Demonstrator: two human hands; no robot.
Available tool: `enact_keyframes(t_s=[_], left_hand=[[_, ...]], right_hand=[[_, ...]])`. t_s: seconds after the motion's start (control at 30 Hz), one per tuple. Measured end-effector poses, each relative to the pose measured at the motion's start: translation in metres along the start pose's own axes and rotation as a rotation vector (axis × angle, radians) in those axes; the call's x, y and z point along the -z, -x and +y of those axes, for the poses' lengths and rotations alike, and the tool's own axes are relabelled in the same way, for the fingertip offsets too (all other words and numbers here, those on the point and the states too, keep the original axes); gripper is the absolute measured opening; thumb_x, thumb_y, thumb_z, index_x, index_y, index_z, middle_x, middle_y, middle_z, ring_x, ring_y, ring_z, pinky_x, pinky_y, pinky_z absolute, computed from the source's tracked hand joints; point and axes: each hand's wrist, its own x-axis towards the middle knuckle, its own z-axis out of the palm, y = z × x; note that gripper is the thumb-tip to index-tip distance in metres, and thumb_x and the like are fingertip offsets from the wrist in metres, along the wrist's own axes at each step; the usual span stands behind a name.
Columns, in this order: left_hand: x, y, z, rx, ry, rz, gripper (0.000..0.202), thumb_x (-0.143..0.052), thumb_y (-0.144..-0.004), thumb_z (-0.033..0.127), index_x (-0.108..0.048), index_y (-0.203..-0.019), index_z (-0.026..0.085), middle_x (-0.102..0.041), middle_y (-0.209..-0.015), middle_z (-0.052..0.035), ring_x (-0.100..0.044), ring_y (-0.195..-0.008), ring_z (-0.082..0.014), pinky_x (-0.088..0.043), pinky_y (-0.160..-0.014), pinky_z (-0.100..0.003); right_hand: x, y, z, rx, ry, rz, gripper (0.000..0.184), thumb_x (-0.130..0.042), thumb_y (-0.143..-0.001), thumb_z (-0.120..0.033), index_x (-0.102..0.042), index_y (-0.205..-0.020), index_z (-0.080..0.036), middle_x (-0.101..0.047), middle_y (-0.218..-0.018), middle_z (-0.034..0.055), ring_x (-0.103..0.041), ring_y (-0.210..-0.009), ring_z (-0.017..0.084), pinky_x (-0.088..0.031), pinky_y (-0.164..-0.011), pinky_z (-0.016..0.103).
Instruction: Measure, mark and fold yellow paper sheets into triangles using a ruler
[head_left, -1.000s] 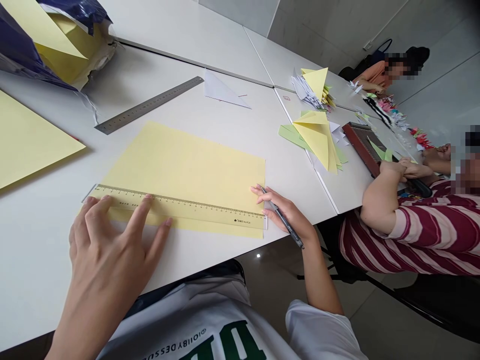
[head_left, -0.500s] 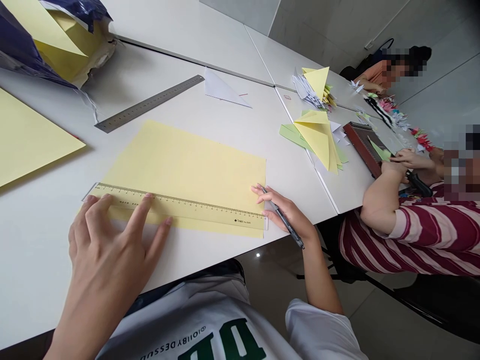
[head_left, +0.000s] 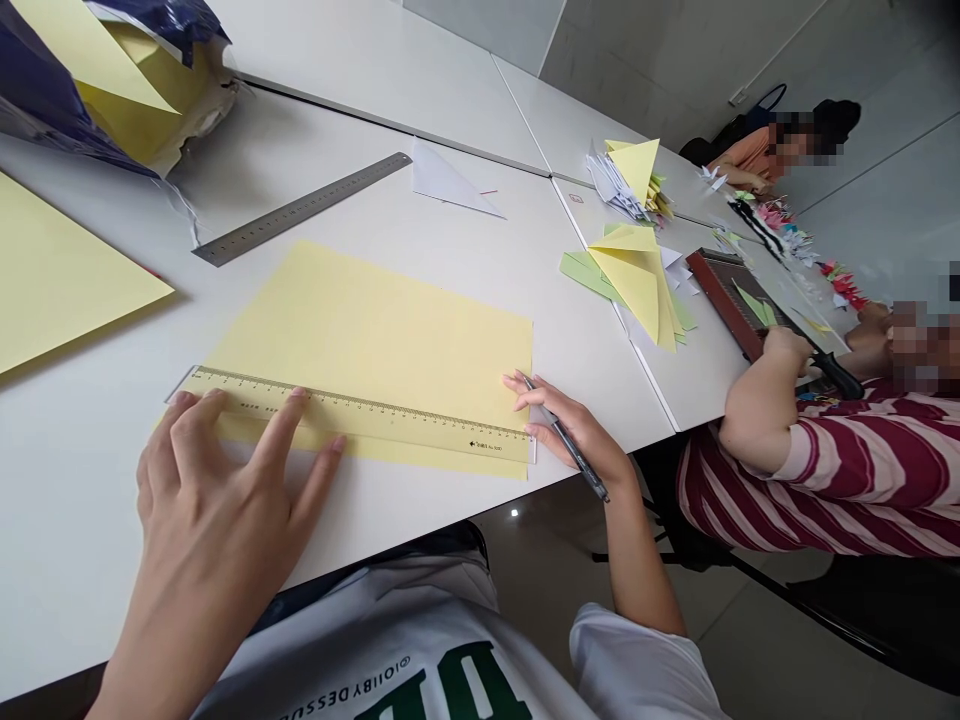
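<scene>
A clear plastic ruler (head_left: 390, 412) lies across a sheet of yellow paper (head_left: 382, 320) near the table's front edge. My left hand (head_left: 217, 480) has its fingers spread, with the fingertips pressing on the ruler's left half. At the ruler's right end is my right hand (head_left: 566, 425), which holds a dark pen (head_left: 566, 440) between its fingers. The pen's tip points up and left, over the paper's right edge. Fingertips of this hand touch the paper and the end of the ruler.
Behind the sheet lie a metal ruler (head_left: 300, 210) and a folded white paper (head_left: 454, 182). Yellow paper stock (head_left: 67, 270) and a torn blue package (head_left: 37, 100) are at left. On the right, folded papers (head_left: 634, 275) lie near a paper cutter (head_left: 731, 300) used by a person in stripes.
My hands, the ruler and the pen hold almost still. The co-worker's hands have moved apart at the cutter, and the green paper there now lies on its bed.
</scene>
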Motion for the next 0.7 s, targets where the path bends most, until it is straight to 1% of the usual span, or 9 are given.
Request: enact_keyframes(t_s=[0.1,0.2,0.27,0.33,0.43,0.5,0.6,0.7], left_hand=[[-0.001,0.000,-0.002,-0.055,-0.075,0.017,0.060,-0.038,-0.096,0.053,-0.052,-0.138,0.012,-0.038,-0.136,-0.0236,-0.023,-0.145,-0.0424,-0.025,-0.118,-0.057],[-0.002,0.000,-0.003,-0.046,-0.125,0.021,0.056,-0.038,-0.096,0.050,-0.052,-0.137,0.014,-0.033,-0.140,-0.0232,-0.024,-0.144,-0.0424,-0.028,-0.115,-0.059],[-0.002,0.002,-0.004,-0.037,-0.168,-0.008,0.054,-0.038,-0.097,0.049,-0.051,-0.137,0.016,-0.031,-0.141,-0.0226,-0.024,-0.143,-0.0427,-0.031,-0.112,-0.062],[-0.001,0.005,-0.004,-0.028,-0.195,-0.048,0.053,-0.039,-0.096,0.048,-0.050,-0.138,0.017,-0.033,-0.140,-0.0222,-0.026,-0.141,-0.0434,-0.036,-0.108,-0.064],[0.000,0.009,-0.004,-0.016,-0.214,-0.044,0.052,-0.044,-0.095,0.046,-0.051,-0.137,0.017,-0.034,-0.138,-0.0227,-0.029,-0.140,-0.0441,-0.041,-0.105,-0.062],[0.001,0.011,-0.002,-0.021,-0.224,-0.016,0.050,-0.046,-0.095,0.044,-0.052,-0.136,0.016,-0.034,-0.138,-0.0232,-0.031,-0.139,-0.0442,-0.042,-0.105,-0.060],[0.003,0.012,-0.001,-0.022,-0.224,0.015,0.047,-0.048,-0.094,0.041,-0.055,-0.133,0.016,-0.035,-0.137,-0.0225,-0.033,-0.138,-0.0434,-0.043,-0.105,-0.060],[0.004,0.013,0.000,-0.012,-0.210,0.017,0.046,-0.050,-0.094,0.041,-0.055,-0.133,0.016,-0.036,-0.137,-0.0220,-0.033,-0.138,-0.0436,-0.045,-0.104,-0.060]], right_hand=[[-0.001,0.000,0.000,0.001,0.004,0.001,0.011,-0.048,-0.096,-0.026,-0.054,-0.105,-0.029,-0.051,-0.147,-0.0034,-0.034,-0.145,0.013,-0.021,-0.125,0.038],[-0.002,0.001,-0.001,0.000,0.019,-0.003,0.011,-0.048,-0.096,-0.027,-0.054,-0.105,-0.029,-0.051,-0.147,-0.0020,-0.035,-0.145,0.015,-0.021,-0.125,0.040],[-0.004,0.003,-0.002,-0.020,0.042,-0.003,0.011,-0.048,-0.096,-0.028,-0.053,-0.105,-0.029,-0.050,-0.148,-0.0015,-0.035,-0.145,0.016,-0.023,-0.125,0.040],[-0.006,0.007,-0.001,-0.041,0.076,-0.006,0.011,-0.047,-0.096,-0.027,-0.052,-0.106,-0.029,-0.048,-0.149,-0.0011,-0.034,-0.145,0.017,-0.023,-0.125,0.041],[-0.009,0.013,0.007,-0.028,0.125,-0.020,0.014,-0.051,-0.095,-0.027,-0.051,-0.109,-0.029,-0.047,-0.150,0.0004,-0.035,-0.145,0.019,-0.022,-0.125,0.044],[-0.010,0.017,0.016,-0.021,0.158,-0.038,0.016,-0.053,-0.094,-0.029,-0.051,-0.110,-0.029,-0.046,-0.151,0.0011,-0.034,-0.145,0.020,-0.025,-0.124,0.044],[-0.011,0.019,0.028,0.048,0.224,-0.045,0.016,-0.053,-0.093,-0.027,-0.051,-0.109,-0.028,-0.048,-0.150,0.0022,-0.037,-0.144,0.020,-0.029,-0.122,0.041],[-0.011,0.019,0.036,0.116,0.277,-0.036,0.016,-0.054,-0.092,-0.024,-0.052,-0.107,-0.027,-0.050,-0.148,0.0031,-0.039,-0.142,0.020,-0.032,-0.120,0.039]])
